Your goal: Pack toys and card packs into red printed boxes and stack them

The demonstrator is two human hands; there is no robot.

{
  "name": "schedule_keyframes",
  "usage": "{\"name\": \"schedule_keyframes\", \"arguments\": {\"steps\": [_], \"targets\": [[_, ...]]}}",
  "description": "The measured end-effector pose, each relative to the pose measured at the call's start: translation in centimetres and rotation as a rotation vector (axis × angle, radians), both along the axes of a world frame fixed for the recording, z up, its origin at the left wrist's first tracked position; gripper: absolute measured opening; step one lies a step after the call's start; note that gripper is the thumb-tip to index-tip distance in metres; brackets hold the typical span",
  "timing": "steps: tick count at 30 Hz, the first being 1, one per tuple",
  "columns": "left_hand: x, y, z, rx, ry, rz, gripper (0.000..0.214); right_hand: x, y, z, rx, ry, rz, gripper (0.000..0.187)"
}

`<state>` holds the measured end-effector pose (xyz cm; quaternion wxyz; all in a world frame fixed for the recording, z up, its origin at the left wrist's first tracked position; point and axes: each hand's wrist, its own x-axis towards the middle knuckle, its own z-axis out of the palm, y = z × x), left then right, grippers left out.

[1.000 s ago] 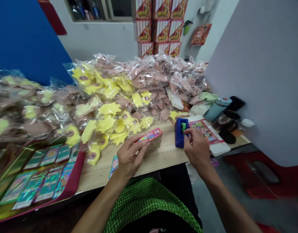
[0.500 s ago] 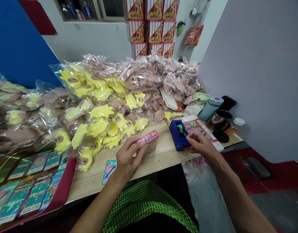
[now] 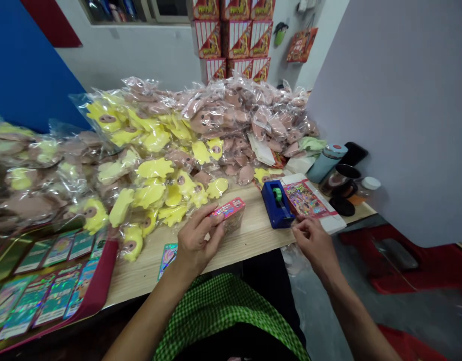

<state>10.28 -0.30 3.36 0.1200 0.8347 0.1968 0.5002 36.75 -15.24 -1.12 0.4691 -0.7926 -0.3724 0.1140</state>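
My left hand grips a small box with a pink printed top, holding it on the wooden table near the front edge. My right hand is just off the table's front edge, fingers pinched together close to the front of a blue tape dispenser with a green roll. What the pinched fingers hold is too thin to make out. A loose colourful card lies by my left wrist.
Heaps of bagged yellow and pink plush toys cover the back of the table. A red tray of shiny cards lies at the left. A printed white box, a teal bottle and dark cups stand at the right. Red cartons are stacked behind.
My right hand has drawn back from the top of the tape dispenser toward me, past the table edge. My left hand has kept its hold on the box.
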Motion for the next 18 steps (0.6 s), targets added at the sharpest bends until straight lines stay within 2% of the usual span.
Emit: {"name": "schedule_keyframes", "arguments": {"steps": [2,4,6,8,11,14,18], "targets": [[0.0,-0.2,0.3,0.022,0.028,-0.016,0.012,-0.8,0.0,1.9,0.019,-0.068,-0.007,0.030],[0.0,-0.3,0.5,0.041,0.026,-0.029,0.011,-2.5,0.5,4.1,0.031,-0.099,0.073,0.026],[0.0,-0.3,0.6,0.071,0.011,-0.031,0.009,-4.9,1.5,6.1,0.034,-0.031,0.254,0.027],[-0.1,-0.4,0.7,0.101,0.015,-0.029,0.006,-7.3,2.9,7.5,0.037,0.125,0.442,0.032],[-0.2,-0.7,0.5,0.108,0.034,-0.047,0.005,-9.7,5.0,8.1,0.027,0.291,0.565,0.038],[-0.1,-1.0,0.1,0.078,-0.006,-0.059,0.011,-10.2,6.2,7.7,-0.005,0.300,0.532,0.041],[0.1,-1.1,0.0,0.068,0.003,-0.079,0.028,-9.9,6.1,7.5,-0.049,0.287,0.475,0.042]]}}
